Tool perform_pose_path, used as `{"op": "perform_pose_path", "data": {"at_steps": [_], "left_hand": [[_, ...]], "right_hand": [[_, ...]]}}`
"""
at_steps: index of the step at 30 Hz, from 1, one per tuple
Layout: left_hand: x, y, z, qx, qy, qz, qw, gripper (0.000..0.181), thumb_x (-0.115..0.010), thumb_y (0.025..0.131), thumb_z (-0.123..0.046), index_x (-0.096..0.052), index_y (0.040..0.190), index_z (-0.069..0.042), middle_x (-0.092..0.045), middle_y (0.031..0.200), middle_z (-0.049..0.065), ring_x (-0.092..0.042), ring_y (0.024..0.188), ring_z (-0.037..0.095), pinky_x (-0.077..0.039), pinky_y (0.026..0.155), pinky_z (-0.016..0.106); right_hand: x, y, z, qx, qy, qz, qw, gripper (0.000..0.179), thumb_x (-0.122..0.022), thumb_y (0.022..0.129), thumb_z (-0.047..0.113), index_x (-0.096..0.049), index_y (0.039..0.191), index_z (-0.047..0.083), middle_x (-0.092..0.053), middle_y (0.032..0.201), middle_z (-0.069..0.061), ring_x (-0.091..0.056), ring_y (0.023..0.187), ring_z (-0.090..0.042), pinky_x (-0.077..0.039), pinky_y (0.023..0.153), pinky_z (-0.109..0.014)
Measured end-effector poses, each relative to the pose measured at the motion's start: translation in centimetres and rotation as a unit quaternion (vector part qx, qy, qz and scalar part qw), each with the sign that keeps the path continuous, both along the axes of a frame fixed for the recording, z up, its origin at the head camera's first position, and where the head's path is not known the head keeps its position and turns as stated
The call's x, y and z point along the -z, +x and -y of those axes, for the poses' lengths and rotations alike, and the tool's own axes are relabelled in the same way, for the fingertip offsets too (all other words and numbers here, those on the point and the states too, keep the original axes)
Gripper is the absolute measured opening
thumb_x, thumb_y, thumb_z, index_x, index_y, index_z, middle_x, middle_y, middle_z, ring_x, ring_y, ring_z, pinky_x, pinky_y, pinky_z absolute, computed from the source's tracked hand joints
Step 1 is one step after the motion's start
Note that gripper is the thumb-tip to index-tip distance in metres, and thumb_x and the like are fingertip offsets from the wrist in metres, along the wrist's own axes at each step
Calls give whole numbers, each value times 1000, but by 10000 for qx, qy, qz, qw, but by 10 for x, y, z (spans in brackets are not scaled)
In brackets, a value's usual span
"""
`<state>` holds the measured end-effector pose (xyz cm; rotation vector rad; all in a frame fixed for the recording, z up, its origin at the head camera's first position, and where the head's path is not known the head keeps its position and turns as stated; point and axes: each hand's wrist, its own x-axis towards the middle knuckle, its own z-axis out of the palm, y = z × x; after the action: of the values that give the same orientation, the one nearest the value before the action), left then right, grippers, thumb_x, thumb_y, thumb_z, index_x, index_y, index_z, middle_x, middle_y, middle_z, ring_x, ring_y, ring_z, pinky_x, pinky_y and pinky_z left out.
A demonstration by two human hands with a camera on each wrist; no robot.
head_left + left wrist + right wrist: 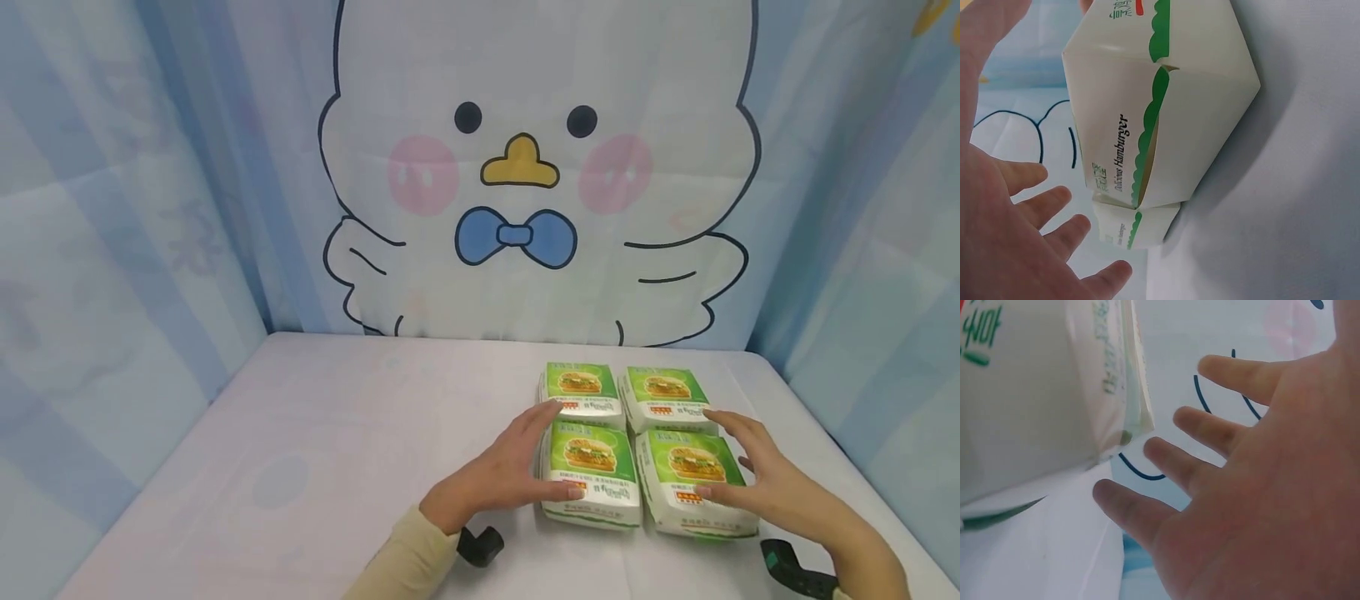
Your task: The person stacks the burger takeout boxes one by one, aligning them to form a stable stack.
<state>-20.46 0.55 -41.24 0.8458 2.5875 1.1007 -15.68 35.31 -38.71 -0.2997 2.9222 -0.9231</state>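
Several green-and-white paper hamburger boxes, each with a burger picture, stand in two rows of two. My left hand (510,467) reaches over the left side of the front left box (600,461), thumb near its front and fingertips by the back left box (581,385). Fingers spread, my right hand (787,492) is at the right side of the front right box (693,458), its fingertips by the back right box (663,388). In the left wrist view, relaxed fingers (1054,206) lie beside a box (1122,119). Straight fingers (1141,506) point toward a box (1035,412) in the right wrist view.
A white cloth covers the table (315,433), whose back edge meets a curtain (517,300) printed with a cartoon bird. Blue curtains (97,250) hang at both sides. Black wrist-worn devices (480,547) show below both hands.
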Motion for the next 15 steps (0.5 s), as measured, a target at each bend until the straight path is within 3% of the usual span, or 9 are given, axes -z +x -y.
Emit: {"op": "perform_pose_path", "data": {"at_steps": [6, 10, 15], "left_hand": [[4, 2, -1, 115, -107, 52, 9999, 109, -76, 76, -63, -10, 159, -36, -15, 166, -7, -22, 152, 19, -29, 121, 48], [5, 2, 0, 254, -196, 6, 9995, 109, -75, 76, -63, -12, 159, -33, -16, 166, -7, -23, 151, 18, -30, 121, 45], [5, 0, 0, 333, -326, -191, 9987, 110, -77, 75, -61, -14, 159, -28, -16, 165, -8, -25, 151, 17, -31, 121, 41]], "right_hand": [[3, 1, -3, -4, 190, 467, 9987, 94, -71, 87, 37, -13, 156, 9, -10, 151, -32, -33, 125, -56, -41, 86, -78], [3, 2, -5, -28, 365, 518, 9980, 94, -71, 86, 38, -14, 156, 8, -10, 150, -34, -35, 120, -55, -45, 79, -75], [3, 1, -6, -169, 315, 632, 9974, 96, -73, 84, 34, -14, 156, 7, -9, 148, -35, -35, 118, -52, -47, 79, -66]]}}
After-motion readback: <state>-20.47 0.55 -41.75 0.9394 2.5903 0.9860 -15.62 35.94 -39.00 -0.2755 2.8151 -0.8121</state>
